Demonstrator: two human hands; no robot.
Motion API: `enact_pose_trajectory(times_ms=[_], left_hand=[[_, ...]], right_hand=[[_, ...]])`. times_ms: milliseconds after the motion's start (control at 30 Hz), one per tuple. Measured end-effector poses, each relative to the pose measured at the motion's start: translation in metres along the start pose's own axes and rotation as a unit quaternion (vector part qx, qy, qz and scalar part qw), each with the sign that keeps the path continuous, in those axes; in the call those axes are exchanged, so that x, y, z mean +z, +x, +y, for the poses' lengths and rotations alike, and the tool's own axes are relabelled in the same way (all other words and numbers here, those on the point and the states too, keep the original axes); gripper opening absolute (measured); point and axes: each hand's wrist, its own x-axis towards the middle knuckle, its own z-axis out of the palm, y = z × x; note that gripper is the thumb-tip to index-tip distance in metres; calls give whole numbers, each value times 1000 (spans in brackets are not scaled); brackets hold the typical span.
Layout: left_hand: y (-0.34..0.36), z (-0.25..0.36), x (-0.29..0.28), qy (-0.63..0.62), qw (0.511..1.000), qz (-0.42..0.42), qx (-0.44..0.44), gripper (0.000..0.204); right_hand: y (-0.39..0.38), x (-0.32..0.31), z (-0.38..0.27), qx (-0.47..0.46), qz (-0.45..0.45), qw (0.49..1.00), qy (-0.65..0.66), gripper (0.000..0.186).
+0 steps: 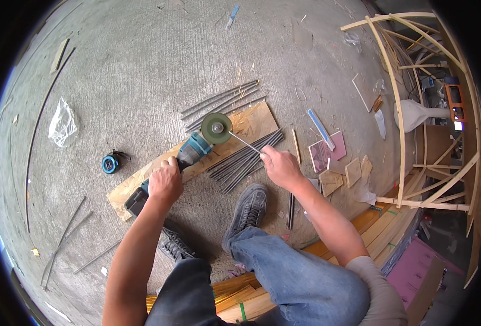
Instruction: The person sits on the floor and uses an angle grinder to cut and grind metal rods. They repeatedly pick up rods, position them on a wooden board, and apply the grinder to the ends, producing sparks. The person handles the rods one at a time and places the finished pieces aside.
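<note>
My left hand (166,180) is wrapped around the body of a teal and black cordless angle grinder (196,148). Its green disc (210,123) faces up over a wooden board (263,116) that lies on the concrete. Between the fingers of my right hand (284,167) is a thin metal rod (246,143), its far end at the disc's right edge; whether they touch I cannot tell. Several dark metal rods (243,165) lie in a pile by the board's near side, close to my right hand. More rods (218,100) are spread along its far side.
A round blue and black tape measure (110,163) sits left of the board. Crumpled clear plastic (63,123) lies farther left. Tile pieces (327,152) and wood offcuts (332,182) are scattered to the right, before a wooden frame (399,108). My shoes (248,209) stand close to the rod pile.
</note>
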Motion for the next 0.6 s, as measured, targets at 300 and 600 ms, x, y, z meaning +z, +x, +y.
enact_pose_trajectory(times_ms=[300,600], left_hand=[[-1,0,-2,-2,1000,3,-1,37],[-2,2,-3,5,1000,10,4,33]], right_hand=[[3,4,9,30,-52,994,95,19],[0,1,21,259,-242,698,623,40]])
